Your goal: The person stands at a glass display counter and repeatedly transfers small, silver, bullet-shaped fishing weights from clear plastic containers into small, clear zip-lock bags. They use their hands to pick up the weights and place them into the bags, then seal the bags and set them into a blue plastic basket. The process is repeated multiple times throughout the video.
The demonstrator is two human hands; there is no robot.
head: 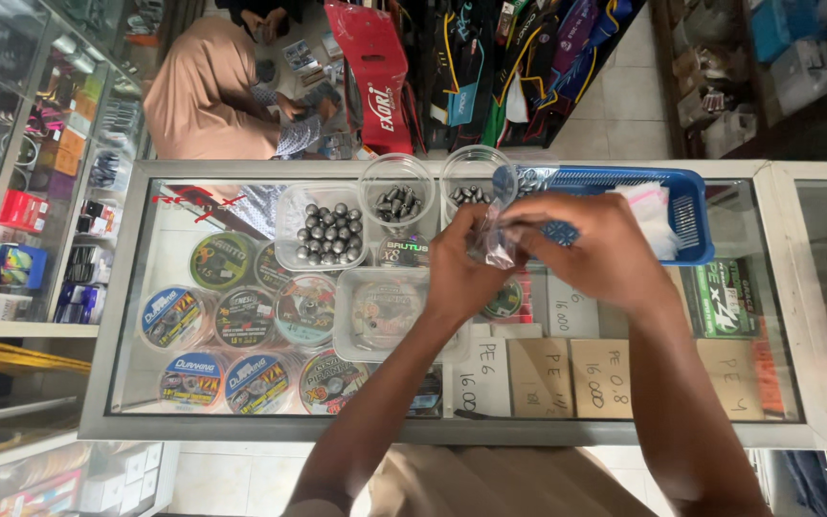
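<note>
Both my hands meet above the glass counter (241, 426) and pinch a small clear plastic bag (498, 244) between them. My left hand (459, 268) grips the bag's left edge. My right hand (586, 249) holds its top right, fingers curled. Just beyond the hands stands a clear square tub of round grey lead weights (323, 228). Two round clear tubs sit beside it, one with oval grey sinkers (396, 191) and another with small dark sinkers (473, 182). An empty clear square tub (375, 316) lies under my left wrist.
A blue plastic basket (686, 196) holding clear bags sits at the counter's far right. Spools of fishing line and cardboard price cards show under the glass. A person in beige sits on the floor (208, 91) behind the counter. Shelved cabinets flank both sides.
</note>
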